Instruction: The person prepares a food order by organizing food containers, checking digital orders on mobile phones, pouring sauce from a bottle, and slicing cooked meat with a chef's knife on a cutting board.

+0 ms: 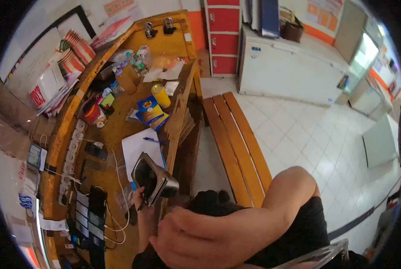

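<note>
My left hand (140,200) grips the lower edge of a squarish metal object (170,186) with silvery sides and a dark, glossy face. The object is tilted at the table's front edge, overlapping a white sheet of paper (131,150). On that paper lies a blue pen (152,140). Close to the camera, my right hand (187,235) reaches across my body, its back towards me and its fingers curled. It overlaps my left forearm in this view; I cannot tell what its fingers hold, if anything.
On the wooden table stand a yellow can (160,96), blue-and-yellow packets (150,111) and bottles (128,78). A phone (96,151), white cables and a power strip (70,157) lie further left. A slatted bench (236,148) is to the right, with a white chest freezer (290,67) behind it.
</note>
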The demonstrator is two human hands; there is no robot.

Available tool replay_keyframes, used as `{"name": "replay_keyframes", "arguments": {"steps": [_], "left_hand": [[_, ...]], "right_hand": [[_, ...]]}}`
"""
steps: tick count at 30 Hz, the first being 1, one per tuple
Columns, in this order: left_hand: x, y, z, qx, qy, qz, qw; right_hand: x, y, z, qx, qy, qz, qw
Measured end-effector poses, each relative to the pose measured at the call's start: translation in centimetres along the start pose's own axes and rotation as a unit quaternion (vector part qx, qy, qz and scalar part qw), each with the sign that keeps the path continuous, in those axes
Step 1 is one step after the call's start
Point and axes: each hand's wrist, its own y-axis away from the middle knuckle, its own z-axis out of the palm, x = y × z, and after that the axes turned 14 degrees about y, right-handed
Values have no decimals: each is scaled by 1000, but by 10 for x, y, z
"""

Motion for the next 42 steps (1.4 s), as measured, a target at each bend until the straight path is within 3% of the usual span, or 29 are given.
{"name": "replay_keyframes", "arguments": {"steps": [3, 6, 9, 11, 13, 15, 16, 21, 23, 24, 26, 29, 30, 33, 34, 38, 40, 42], "left_hand": [[-13, -8, 38, -23, 42, -43, 998], [-16, -33, 45, 31, 56, -21, 998], [-6, -43, 69, 42, 1, 67, 997], [1, -73, 46, 30, 5, 113, 993], [10, -100, 54, 4, 10, 151, 989], [15, -125, 65, 76, 32, 192, 978], [17, -170, 1, 54, 42, 203, 977], [22, -183, 52, 128, 45, 265, 955], [23, -187, 59, 150, 37, 280, 948], [21, -187, 64, 139, 50, 289, 946], [17, -189, 70, 140, 55, 312, 938], [13, -183, 84, 197, 35, 317, 927], [10, -184, 88, 155, 54, 330, 930], [-18, -191, -13, 223, -51, 359, 905], [-17, -176, 57, 230, 53, 378, 895], [-36, -158, 105, 276, 120, 404, 864], [-43, -159, 135, 294, 144, 434, 839], [-55, -158, 132, 308, 158, 441, 828]], "right_hand": [[53, 17, 12, 13, -88, -6, 996], [90, 24, 50, -7, -89, -15, 996], [121, 26, 102, 159, 37, 0, 987], [157, 19, 99, 23, -110, -21, 993], [173, 21, 140, 50, -142, -37, 988], [196, 19, 184, -39, -292, 16, 956], [206, 16, 206, -68, -292, 44, 953], [251, 35, 319, -134, -315, 115, 932], [264, 44, 363, -185, -363, 197, 892], [271, 46, 385, -183, -370, 191, 891], [286, 47, 433, -202, -454, 265, 826], [308, 45, 522, -227, -478, 280, 801], [314, 41, 551, -211, -452, 279, 820], [335, 17, 638, -196, -394, 276, 854], [340, 7, 666, -200, -353, 285, 868], [355, -27, 769, -236, -334, 288, 866], [359, -39, 807, -222, -264, 256, 903], [361, -45, 837, -229, -274, 240, 903]]}}
